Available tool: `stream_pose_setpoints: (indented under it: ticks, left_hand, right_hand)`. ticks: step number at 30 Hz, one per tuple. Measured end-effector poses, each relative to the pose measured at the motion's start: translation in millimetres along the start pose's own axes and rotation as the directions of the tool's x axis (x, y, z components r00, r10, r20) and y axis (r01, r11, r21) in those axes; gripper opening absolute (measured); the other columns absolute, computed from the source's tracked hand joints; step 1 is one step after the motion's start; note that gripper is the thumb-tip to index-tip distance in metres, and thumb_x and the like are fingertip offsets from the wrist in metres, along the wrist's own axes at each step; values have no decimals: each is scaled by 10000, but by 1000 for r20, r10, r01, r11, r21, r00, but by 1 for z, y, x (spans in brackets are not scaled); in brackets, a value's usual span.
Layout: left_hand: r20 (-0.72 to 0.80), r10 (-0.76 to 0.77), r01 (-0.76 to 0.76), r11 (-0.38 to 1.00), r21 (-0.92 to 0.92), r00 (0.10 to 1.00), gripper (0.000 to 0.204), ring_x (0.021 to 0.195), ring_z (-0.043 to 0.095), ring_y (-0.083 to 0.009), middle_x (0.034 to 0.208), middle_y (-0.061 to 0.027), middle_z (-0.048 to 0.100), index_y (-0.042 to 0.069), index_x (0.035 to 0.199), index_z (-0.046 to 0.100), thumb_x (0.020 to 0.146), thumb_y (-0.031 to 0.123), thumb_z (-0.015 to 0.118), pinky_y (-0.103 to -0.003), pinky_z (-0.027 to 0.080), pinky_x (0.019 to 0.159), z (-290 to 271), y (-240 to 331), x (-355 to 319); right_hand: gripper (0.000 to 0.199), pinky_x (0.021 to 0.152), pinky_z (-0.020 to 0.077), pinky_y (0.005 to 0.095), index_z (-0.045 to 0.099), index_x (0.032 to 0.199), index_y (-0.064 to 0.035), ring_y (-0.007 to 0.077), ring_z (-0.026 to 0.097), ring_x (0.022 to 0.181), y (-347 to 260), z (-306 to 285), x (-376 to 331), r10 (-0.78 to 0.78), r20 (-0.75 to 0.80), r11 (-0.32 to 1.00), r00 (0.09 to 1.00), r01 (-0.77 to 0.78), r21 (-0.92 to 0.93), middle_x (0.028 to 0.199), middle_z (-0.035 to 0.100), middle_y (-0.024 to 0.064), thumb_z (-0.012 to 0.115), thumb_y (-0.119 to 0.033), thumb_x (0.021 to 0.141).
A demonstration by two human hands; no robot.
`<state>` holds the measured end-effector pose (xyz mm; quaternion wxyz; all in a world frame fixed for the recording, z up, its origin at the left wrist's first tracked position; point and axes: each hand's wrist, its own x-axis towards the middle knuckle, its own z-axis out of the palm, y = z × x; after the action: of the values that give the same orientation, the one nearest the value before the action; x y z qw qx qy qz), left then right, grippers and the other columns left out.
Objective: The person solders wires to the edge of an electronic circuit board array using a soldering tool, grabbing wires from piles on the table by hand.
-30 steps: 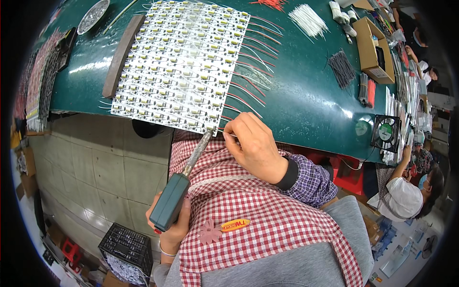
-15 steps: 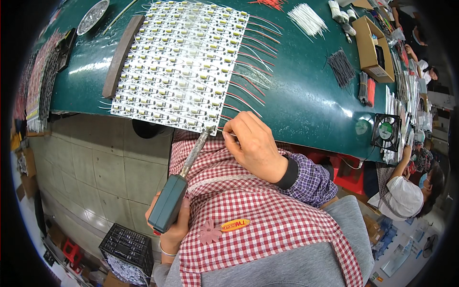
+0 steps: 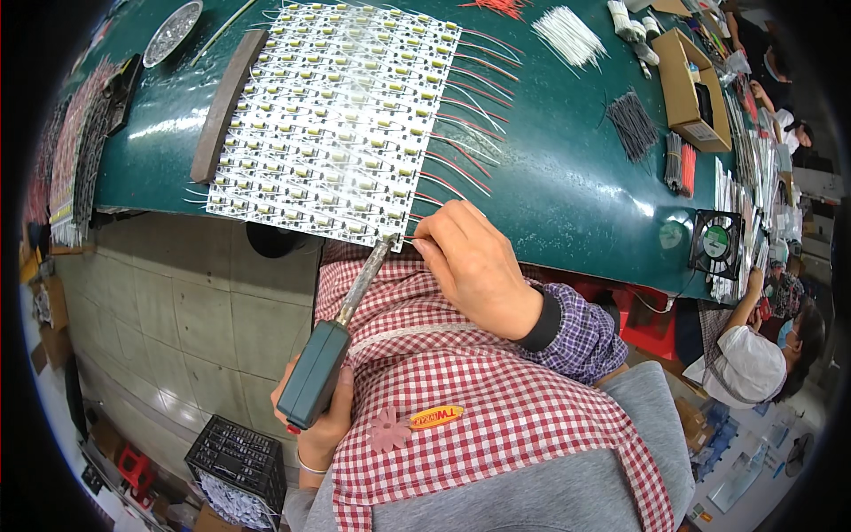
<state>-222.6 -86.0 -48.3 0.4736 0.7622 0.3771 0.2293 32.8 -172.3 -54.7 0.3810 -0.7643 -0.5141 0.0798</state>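
My left hand (image 3: 330,418) is wrapped round the dark green handle of a soldering gun (image 3: 317,368). The gun's stained metal barrel slants up, and its tip touches the near right corner of a white circuit board panel (image 3: 328,124). Rows of small yellowish and black parts cover this panel. At the same corner, my right hand (image 3: 474,270) pinches a thin red wire (image 3: 409,237) between thumb and fingertips; its end meets the board close to the tip. More red and white wires (image 3: 470,120) stick out along the panel's right edge.
A dark bar (image 3: 229,106) lies along the panel's left side on the green table (image 3: 567,204). Bundles of white wires (image 3: 569,37) and black wires (image 3: 632,127), a cardboard box (image 3: 691,93) and a small fan (image 3: 714,244) stand to the right. A co-worker (image 3: 753,355) sits at far right.
My right hand has shifted slightly, its fingers more stretched out, and a red wire now shows in its pinch. The soldering gun's tip stays at the panel's corner.
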Motion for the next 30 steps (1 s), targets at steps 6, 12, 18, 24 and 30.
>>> stream_pose_setpoints:
  ticks: [6,12,18,24,30]
  left_hand:
    - [5,15,-16,1000,4,1000,207,665,668,-226,847,-155,671,-77,935,670,743,-26,724,-298,509,587,3,4,4]
    - [28,26,-26,999,25,999,197,672,678,-253,852,-175,675,-76,919,672,733,-32,724,-306,515,593,3,9,8]
    - [78,96,-103,991,86,992,181,663,677,-277,849,-184,672,-76,895,671,726,-33,722,-321,520,590,2,12,13]
    - [40,90,-93,990,105,995,199,679,677,-270,861,-180,671,-79,924,670,738,-32,723,-322,525,608,-4,4,5]
    - [-203,181,-165,982,94,962,346,736,653,-216,1054,-160,662,-93,1158,597,831,-36,696,-311,523,626,-38,0,21]
  right_hand:
    - [114,679,483,374,566,872,-22,278,544,803,2,5,2,9,21,996,1000,-7,-94,846,519,98,666,-9,817]
    - [125,677,480,373,571,863,-26,279,553,808,2,10,4,28,29,988,999,-23,-154,850,530,94,676,-6,799]
    - [134,676,479,379,560,856,-28,284,549,807,0,9,5,48,49,984,998,-38,-176,850,523,96,681,-15,797]
    - [144,675,479,387,551,862,-30,290,547,813,0,8,6,57,69,984,996,-44,-171,850,519,100,678,-16,798]
    - [146,669,473,390,541,850,-35,293,543,809,1,8,10,67,84,986,994,-53,-160,843,516,101,676,-17,799]
